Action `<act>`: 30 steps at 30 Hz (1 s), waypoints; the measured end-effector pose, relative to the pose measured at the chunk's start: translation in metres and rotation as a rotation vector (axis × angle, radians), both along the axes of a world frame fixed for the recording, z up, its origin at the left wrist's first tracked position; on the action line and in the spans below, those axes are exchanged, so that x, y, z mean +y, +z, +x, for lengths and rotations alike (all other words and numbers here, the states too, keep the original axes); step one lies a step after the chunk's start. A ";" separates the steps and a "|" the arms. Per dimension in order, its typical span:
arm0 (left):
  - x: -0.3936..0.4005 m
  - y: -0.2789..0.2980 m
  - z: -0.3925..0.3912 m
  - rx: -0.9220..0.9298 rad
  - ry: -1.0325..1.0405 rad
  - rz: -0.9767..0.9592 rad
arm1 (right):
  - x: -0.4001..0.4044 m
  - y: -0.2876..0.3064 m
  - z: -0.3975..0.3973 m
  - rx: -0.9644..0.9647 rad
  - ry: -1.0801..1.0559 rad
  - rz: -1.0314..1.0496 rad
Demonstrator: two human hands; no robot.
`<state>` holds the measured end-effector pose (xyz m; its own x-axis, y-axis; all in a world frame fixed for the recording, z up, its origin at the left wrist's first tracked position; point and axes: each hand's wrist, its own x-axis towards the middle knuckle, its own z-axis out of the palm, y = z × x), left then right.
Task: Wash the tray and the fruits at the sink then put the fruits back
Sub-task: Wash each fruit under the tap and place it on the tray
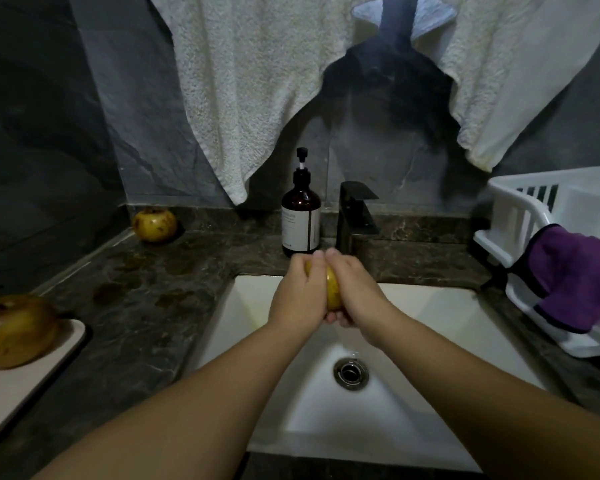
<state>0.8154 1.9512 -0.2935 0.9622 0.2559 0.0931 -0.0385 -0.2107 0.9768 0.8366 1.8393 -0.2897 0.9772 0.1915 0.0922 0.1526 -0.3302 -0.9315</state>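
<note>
Fingers (321,258) of both hands clasp one yellow fruit (333,292) over the sink (430,306). Wet skin could slip, dropping it.

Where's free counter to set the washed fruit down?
Bare counter between the back-corner fruit, tray and sink. Crowded: soap bottle and faucet behind both hands; white rack fills the right.

Brown pump bottle (301,216) beside black faucet (355,216); purple cloth (575,289) in white rack (520,206).
</note>
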 end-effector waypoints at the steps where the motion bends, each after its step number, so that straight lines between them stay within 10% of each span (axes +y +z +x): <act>1: -0.001 0.002 -0.001 0.050 -0.020 -0.066 | -0.002 -0.001 0.000 -0.039 -0.012 -0.030; 30: -0.005 -0.001 0.002 0.055 -0.031 -0.170 | 0.003 0.005 0.010 0.241 -0.111 0.097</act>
